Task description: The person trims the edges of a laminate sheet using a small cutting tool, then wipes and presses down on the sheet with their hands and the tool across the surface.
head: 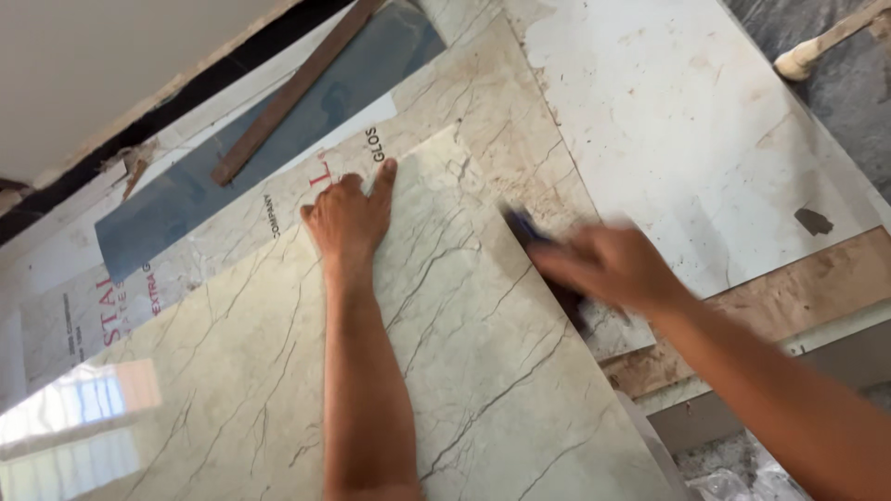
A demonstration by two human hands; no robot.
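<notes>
Two hands counted: left hand point(348, 218), right hand point(608, 267). One glossy marble tile point(464, 371) on top, one dark tool point(522, 225), one wooden strip point(295, 91), one wooden handle point(831, 39).

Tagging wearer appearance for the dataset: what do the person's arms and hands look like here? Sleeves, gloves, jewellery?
Both arms are bare as far as the frame shows: no sleeves in view. The left hand has no glove, ring or watch. The right hand is motion-blurred; no glove or wristband can be seen, but finer detail cannot be told. No markings show on either forearm.
</notes>
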